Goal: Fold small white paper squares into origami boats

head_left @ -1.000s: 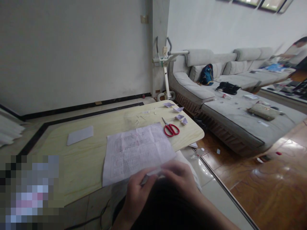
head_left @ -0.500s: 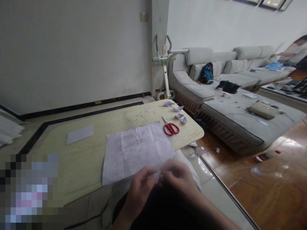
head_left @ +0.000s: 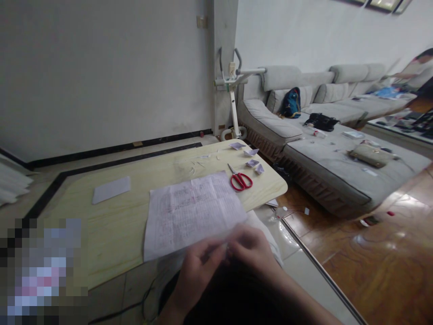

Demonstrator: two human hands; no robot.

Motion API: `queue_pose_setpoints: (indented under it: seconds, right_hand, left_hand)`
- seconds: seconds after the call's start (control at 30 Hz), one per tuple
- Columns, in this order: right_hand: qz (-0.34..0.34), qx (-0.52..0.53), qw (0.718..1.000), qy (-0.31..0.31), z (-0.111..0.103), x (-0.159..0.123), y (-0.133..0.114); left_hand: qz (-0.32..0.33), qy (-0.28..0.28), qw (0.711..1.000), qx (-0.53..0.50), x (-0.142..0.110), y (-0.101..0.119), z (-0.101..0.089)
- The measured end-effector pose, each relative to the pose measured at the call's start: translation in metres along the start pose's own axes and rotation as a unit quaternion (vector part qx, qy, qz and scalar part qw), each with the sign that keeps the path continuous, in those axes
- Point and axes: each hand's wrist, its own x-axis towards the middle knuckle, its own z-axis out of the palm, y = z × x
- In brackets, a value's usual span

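Both pinches look nearly closed: the left hand (head_left: pixel 199 265) and right hand (head_left: pixel 252 249) hold a small, blurred paper piece (head_left: pixel 225 246) between their fingertips, near the printed sheet (head_left: pixel 192 214); I'd press lightly, evenly

Small pale paper (head_left: pixel 225 247), blurred, between fingers (head_left: pixel 215 259)

I have the left hand (head_left: pixel 199 261) and the right hand (head_left: pixel 255 246) close together, low in my feed, fingers (head_left: pixel 248 231) curled inward, thumbs (head_left: pixel 215 259) bent in a pinch. The left forearm (head_left: pixel 177 301) and right forearm (head_left: pixel 301 291) slant up, bare, from the bottom edge. Through the blur, the fingertips seem to meet.
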Motion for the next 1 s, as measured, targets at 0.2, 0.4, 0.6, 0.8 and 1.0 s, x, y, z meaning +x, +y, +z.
queue_pose_setpoints:
  seconds: [0.2,0.4,0.6,0.8,1.0]
  right_hand:
    - [0.020,0.073,0.997,0.004,0.006,0.000,0.000]
    - [0.013,-0.010,1.000,0.005,0.005,0.001,-0.004]
    - [0.000,-0.063,0.997,0.038,0.003,0.003,-0.003]
    - [0.036,0.023,0.998,0.050,0.004,0.005,0.004]
    - [0.001,-0.029,1.000,0.006,-0.001,0.004,0.009]
  left_hand:
    - [-0.002,0.013,1.000,0.014,0.001,0.002,0.002]
    - [-0.007,0.042,0.998,0.040,0.003,0.002,0.002]
    - [-0.014,0.102,0.993,0.054,0.003,-0.004,0.005]
    - [-0.079,0.166,0.983,-0.024,0.008,-0.009,0.007]
    - [-0.005,0.184,0.983,0.023,0.008,-0.008,0.005]
